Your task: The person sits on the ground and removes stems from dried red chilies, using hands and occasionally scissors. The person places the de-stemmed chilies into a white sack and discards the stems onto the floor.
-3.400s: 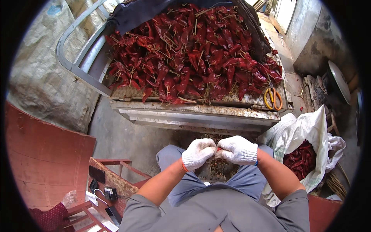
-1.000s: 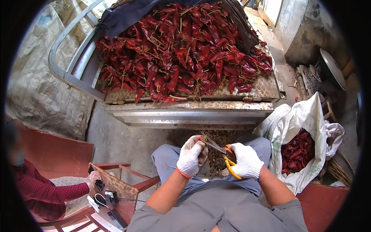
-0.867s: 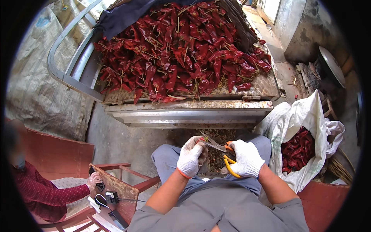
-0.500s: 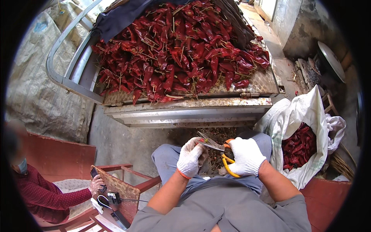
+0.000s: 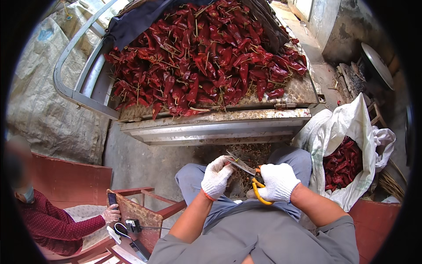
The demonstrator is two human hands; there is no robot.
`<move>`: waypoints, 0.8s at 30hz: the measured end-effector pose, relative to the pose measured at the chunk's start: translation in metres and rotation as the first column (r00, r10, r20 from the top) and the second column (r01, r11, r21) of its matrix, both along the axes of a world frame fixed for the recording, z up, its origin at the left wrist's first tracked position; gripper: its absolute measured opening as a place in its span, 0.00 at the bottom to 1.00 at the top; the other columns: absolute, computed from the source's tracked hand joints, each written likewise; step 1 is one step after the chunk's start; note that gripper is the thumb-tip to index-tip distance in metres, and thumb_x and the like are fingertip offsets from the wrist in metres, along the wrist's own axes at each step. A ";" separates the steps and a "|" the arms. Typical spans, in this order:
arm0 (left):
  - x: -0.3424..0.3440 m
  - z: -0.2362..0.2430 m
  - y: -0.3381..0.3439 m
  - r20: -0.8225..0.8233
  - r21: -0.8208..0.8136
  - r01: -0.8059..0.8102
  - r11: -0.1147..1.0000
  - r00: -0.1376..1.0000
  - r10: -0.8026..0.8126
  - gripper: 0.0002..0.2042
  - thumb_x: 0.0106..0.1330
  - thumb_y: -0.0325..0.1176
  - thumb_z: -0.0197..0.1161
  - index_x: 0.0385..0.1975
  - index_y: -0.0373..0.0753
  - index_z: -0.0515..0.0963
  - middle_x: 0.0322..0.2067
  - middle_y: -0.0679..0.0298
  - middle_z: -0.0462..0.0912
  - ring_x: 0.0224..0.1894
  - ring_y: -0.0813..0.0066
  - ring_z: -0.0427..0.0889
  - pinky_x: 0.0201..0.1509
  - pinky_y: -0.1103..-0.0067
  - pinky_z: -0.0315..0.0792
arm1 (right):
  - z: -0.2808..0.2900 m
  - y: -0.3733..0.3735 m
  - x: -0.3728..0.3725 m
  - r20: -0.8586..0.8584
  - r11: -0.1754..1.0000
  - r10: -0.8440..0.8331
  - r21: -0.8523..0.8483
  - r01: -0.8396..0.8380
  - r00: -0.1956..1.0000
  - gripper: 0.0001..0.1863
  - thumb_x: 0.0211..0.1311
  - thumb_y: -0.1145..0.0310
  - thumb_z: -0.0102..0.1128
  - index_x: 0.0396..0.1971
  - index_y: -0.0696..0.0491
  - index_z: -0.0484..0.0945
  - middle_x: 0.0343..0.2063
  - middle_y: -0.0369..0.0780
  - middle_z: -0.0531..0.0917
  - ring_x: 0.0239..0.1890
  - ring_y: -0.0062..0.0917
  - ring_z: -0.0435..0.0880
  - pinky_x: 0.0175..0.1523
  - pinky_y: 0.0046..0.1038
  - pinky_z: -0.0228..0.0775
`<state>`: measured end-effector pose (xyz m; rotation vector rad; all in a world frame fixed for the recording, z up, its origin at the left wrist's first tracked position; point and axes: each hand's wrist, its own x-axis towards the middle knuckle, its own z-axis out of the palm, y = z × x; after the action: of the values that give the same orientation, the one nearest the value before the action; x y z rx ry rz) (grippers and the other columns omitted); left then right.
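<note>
My right hand (image 5: 280, 181), in a white knitted glove, is closed around the handles of a pair of scissors (image 5: 242, 166) with orange and yellow grips. The blades point left toward my left hand (image 5: 217, 178), which wears a soiled white glove with an orange cuff. Its fingers are pinched together by the blade tips. A little red of a chili pepper (image 5: 227, 163) shows at the fingertips; the glove hides the rest. Both hands are above my lap. Beyond them, a large heap of red chili peppers (image 5: 198, 61) with pale stems covers a flat cart bed (image 5: 292, 92).
At the right stands an open white woven sack (image 5: 313, 134) with red chilies inside. A metal rail (image 5: 66, 88) curves up at the cart's left. On the left, a person (image 5: 52, 220) in a dotted maroon top touches a phone (image 5: 113, 200) on a wooden stool (image 5: 143, 213).
The scissor blades have drawn closer together, and less red and green shows at my left fingertips. My hands stay nearly in place. The whole view has shifted slightly.
</note>
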<state>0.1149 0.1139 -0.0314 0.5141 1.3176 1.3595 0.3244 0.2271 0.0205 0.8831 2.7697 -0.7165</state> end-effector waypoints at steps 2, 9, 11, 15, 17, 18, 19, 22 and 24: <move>-0.001 0.002 0.002 -0.010 0.020 0.004 1.000 1.000 -0.004 0.05 0.73 0.28 0.59 0.44 0.37 0.78 0.25 0.67 0.78 0.20 0.84 0.70 0.24 0.85 0.62 | -0.002 0.000 0.000 0.001 0.998 -0.005 -0.057 0.005 1.000 0.26 0.60 0.45 0.66 0.35 0.56 0.81 0.29 0.49 0.87 0.31 0.45 0.88 0.36 0.42 0.80; -0.007 -0.003 -0.004 0.236 0.045 0.000 0.999 0.972 -0.011 0.06 0.72 0.29 0.61 0.45 0.37 0.78 0.24 0.68 0.76 0.20 0.84 0.68 0.21 0.83 0.60 | -0.036 0.005 0.007 -0.219 0.790 -0.016 -0.600 -0.122 0.975 0.19 0.72 0.49 0.59 0.37 0.52 0.80 0.27 0.46 0.83 0.27 0.41 0.85 0.33 0.37 0.77; -0.004 -0.013 -0.005 0.391 0.144 -0.044 0.989 0.920 -0.016 0.06 0.74 0.29 0.61 0.46 0.36 0.78 0.23 0.68 0.76 0.19 0.83 0.67 0.20 0.82 0.58 | -0.058 0.004 0.014 -0.198 0.396 -0.198 -0.912 -0.106 0.960 0.15 0.76 0.52 0.57 0.46 0.48 0.79 0.29 0.39 0.83 0.29 0.28 0.84 0.31 0.28 0.74; 0.005 -0.018 -0.001 0.499 0.178 -0.101 0.979 0.867 -0.002 0.06 0.75 0.31 0.61 0.46 0.36 0.78 0.22 0.68 0.76 0.18 0.83 0.66 0.20 0.84 0.57 | -0.087 -0.011 0.024 0.213 -0.663 -0.425 -0.735 -0.142 0.880 0.14 0.80 0.55 0.55 0.56 0.44 0.77 0.33 0.31 0.83 0.31 0.13 0.83 0.29 0.19 0.70; 0.006 -0.016 -0.001 0.480 0.165 -0.106 0.981 0.877 0.014 0.06 0.76 0.31 0.61 0.46 0.37 0.78 0.22 0.68 0.76 0.18 0.84 0.66 0.20 0.85 0.57 | -0.080 -0.001 0.022 0.006 -0.338 -0.455 -0.926 -0.167 0.890 0.17 0.77 0.52 0.58 0.55 0.46 0.78 0.34 0.35 0.83 0.33 0.18 0.84 0.33 0.23 0.74; 0.005 -0.016 0.000 0.454 0.141 -0.101 0.985 0.890 0.026 0.07 0.76 0.32 0.61 0.46 0.37 0.78 0.22 0.68 0.76 0.18 0.84 0.66 0.20 0.85 0.57 | -0.073 0.002 0.024 -0.171 0.141 -0.373 -0.982 -0.126 0.912 0.20 0.74 0.49 0.60 0.55 0.48 0.78 0.34 0.38 0.84 0.34 0.24 0.85 0.37 0.26 0.76; 0.003 -0.015 0.000 0.429 0.116 -0.098 0.988 0.902 0.039 0.07 0.76 0.32 0.60 0.47 0.37 0.78 0.22 0.68 0.76 0.18 0.84 0.67 0.20 0.85 0.58 | -0.061 0.006 0.023 -0.219 0.520 -0.276 -0.853 -0.046 0.936 0.24 0.72 0.47 0.62 0.54 0.51 0.78 0.35 0.41 0.84 0.35 0.29 0.85 0.40 0.30 0.78; 0.004 -0.016 0.002 0.402 0.090 -0.098 0.991 0.914 0.053 0.07 0.76 0.32 0.60 0.48 0.37 0.78 0.23 0.68 0.77 0.19 0.84 0.68 0.20 0.85 0.58 | -0.033 0.008 0.016 -0.168 0.934 -0.032 -0.357 -0.030 0.985 0.29 0.64 0.46 0.66 0.53 0.56 0.79 0.41 0.50 0.85 0.41 0.44 0.86 0.47 0.39 0.79; 0.005 -0.016 0.005 0.395 0.080 -0.088 0.993 0.917 0.049 0.07 0.76 0.31 0.60 0.48 0.37 0.78 0.24 0.68 0.77 0.19 0.84 0.69 0.20 0.86 0.59 | -0.024 0.006 0.014 -0.146 0.974 -0.024 -0.228 -0.010 0.989 0.30 0.61 0.47 0.67 0.51 0.57 0.80 0.44 0.53 0.85 0.43 0.49 0.87 0.48 0.42 0.80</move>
<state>0.1200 0.1185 -0.0472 0.2406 0.9507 1.4989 0.3380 0.2333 -0.0032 0.8233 2.7339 -1.1181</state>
